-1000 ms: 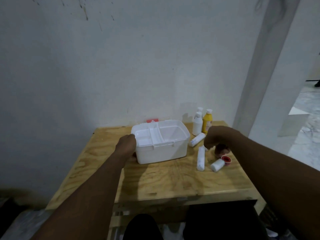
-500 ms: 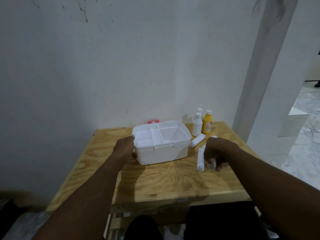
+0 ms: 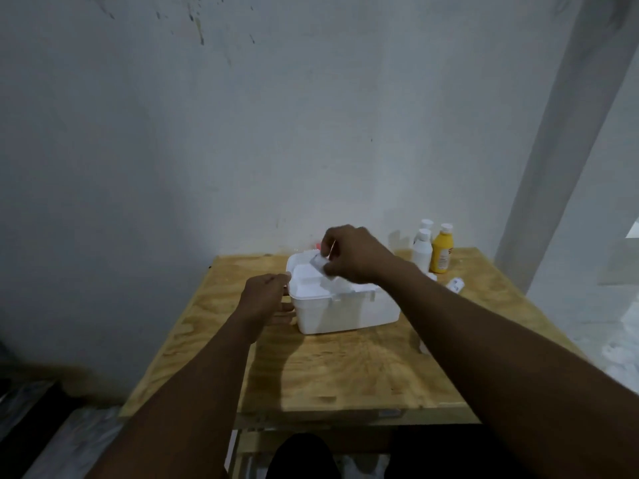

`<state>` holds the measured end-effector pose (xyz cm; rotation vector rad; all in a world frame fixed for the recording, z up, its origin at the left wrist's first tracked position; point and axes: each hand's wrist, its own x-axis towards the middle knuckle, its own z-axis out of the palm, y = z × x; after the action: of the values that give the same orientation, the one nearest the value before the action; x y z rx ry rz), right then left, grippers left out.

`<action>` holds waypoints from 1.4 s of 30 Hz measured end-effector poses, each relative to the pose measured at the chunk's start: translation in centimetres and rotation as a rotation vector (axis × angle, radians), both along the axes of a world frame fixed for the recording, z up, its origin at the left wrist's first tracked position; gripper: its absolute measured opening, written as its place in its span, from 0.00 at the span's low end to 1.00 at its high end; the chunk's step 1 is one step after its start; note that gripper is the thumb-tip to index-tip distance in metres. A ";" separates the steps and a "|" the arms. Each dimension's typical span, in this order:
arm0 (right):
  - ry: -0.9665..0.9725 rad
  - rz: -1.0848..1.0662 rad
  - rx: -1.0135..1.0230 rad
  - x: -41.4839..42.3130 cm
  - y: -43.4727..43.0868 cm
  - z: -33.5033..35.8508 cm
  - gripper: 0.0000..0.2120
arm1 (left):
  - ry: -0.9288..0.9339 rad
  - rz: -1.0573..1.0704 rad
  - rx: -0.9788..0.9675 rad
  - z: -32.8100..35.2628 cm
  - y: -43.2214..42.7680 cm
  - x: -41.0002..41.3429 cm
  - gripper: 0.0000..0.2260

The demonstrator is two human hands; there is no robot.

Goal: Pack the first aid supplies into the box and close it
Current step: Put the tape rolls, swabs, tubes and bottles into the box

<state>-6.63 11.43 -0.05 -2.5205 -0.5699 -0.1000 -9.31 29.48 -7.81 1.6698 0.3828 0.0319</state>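
Observation:
An open white first aid box [image 3: 345, 314] with an inner tray stands on the wooden table [image 3: 345, 371]. My left hand [image 3: 266, 300] presses against the box's left wall. My right hand [image 3: 352, 254] hovers over the back left of the box, closed on a small white bandage roll [image 3: 320, 262]. Two white bottles [image 3: 422, 252] and a yellow bottle [image 3: 442, 252] stand at the back right. Another white roll [image 3: 455, 284] lies right of the box, partly hidden by my right arm.
A grey wall rises right behind the table. A pale pillar [image 3: 553, 133] stands at the right, with marble floor [image 3: 615, 344] beyond it. The table's front edge [image 3: 345, 414] is near my body. A small red piece [image 3: 316, 244] peeks out behind the box.
My right hand picked a white roll up from the table right of the box and carried it left, over the box. My left hand stayed on the box's left side.

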 end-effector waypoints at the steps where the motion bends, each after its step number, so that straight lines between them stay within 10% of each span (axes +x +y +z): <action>1: 0.000 0.028 -0.020 0.1 0.6 -0.8 0.11 | -0.005 -0.009 0.010 0.0 0.0 0.0 0.11; 18: -0.006 0.092 -0.006 0.1 2.5 -3.7 0.10 | -0.015 0.021 -0.021 -0.7 -0.2 0.3 0.13; 24: -0.162 -0.397 0.194 0.8 -2.6 -2.8 0.10 | -0.024 0.087 0.012 -0.8 -1.2 0.2 0.14; 34: 0.021 -0.701 0.145 -0.1 -10.0 -5.8 0.22 | -0.006 0.101 0.062 -0.5 -1.4 0.0 0.14; 38: 0.154 -0.677 0.082 -0.8 -10.8 -7.1 0.09 | -0.002 0.095 0.048 -0.5 -1.5 0.0 0.14; 42: 0.351 -0.637 -0.070 -1.5 -10.8 -8.4 0.22 | -0.007 0.088 0.042 -0.6 -1.5 -0.1 0.14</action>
<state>-8.16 0.65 -8.42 -2.6075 0.3812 0.1304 -9.45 28.01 -8.40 1.6931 0.4529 0.1120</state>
